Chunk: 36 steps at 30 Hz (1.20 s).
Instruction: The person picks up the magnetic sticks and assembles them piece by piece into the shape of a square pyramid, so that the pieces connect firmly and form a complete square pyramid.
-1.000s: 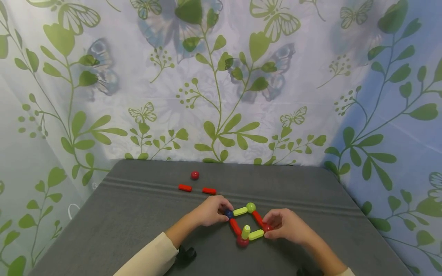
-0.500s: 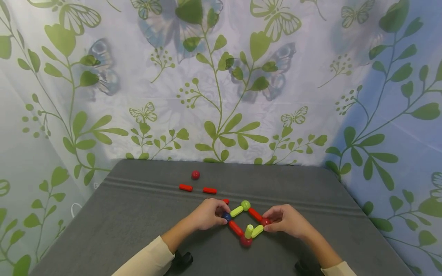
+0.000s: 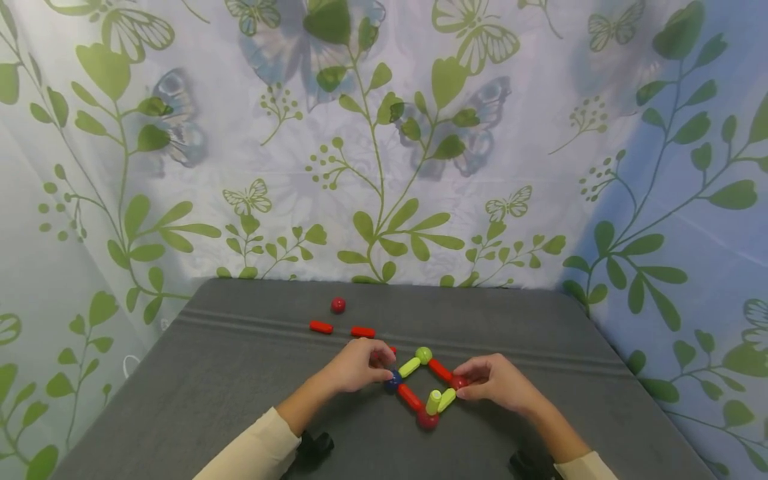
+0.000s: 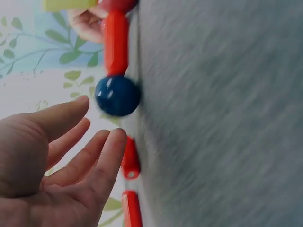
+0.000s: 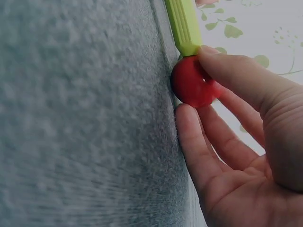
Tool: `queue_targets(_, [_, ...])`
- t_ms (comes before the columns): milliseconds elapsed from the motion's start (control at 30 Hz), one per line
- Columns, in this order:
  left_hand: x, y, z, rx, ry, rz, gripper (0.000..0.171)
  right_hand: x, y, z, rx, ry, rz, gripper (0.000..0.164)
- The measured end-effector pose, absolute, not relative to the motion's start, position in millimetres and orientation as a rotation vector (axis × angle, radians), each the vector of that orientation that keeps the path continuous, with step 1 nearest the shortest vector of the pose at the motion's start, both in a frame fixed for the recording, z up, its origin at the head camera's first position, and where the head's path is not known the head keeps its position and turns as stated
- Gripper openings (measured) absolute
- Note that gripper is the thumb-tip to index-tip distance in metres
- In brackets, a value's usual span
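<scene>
A diamond-shaped frame of magnetic rods and balls lies on the grey table. At its left corner is a blue ball (image 3: 393,381), at its far corner a green ball (image 3: 423,355), and at its near corner a dark red ball (image 3: 428,419) bearing an upright yellow-green rod (image 3: 434,401). My left hand (image 3: 360,365) is beside the blue ball; in the left wrist view a gap separates the relaxed fingers (image 4: 113,146) from it. My right hand (image 3: 501,383) pinches the red ball (image 5: 191,81) at the right corner between thumb and fingers.
Behind my left hand lie a loose red ball (image 3: 339,305) and two red rods, one left (image 3: 321,327) and one right (image 3: 363,332). Another red piece (image 3: 393,350) is partly hidden by that hand. A patterned curtain (image 3: 384,167) hangs along the table's back edge.
The frame has turned and shifted slightly left, its far green ball moving left and its near corner right. My left fingers have come off the blue ball; the right hand keeps its red ball.
</scene>
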<state>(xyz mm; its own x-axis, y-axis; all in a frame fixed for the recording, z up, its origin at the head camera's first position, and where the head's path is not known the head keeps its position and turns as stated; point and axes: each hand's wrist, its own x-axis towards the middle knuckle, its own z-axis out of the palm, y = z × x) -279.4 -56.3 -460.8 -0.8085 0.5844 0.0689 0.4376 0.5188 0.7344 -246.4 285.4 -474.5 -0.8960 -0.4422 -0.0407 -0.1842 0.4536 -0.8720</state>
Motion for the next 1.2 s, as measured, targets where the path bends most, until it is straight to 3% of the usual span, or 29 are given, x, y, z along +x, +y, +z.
queue_targets(333, [-301.4,-64.3,-459.3,0.851,2.853,1.009,0.013,-261.8,287.7,-476.0,-0.446,2.522,-1.403,0.039])
queue_targets(867, [-309.4,-47.6,-472.3,0.811,2.885,0.767,0.022,-270.2,285.0,-476.8,-0.408,2.52,-1.441,0.042])
queue_targets(1200, [-309.8,-51.5,-471.4,0.756,2.845,0.837,0.016,-266.3,282.5,-477.6,-0.454,2.473,-1.441,0.033])
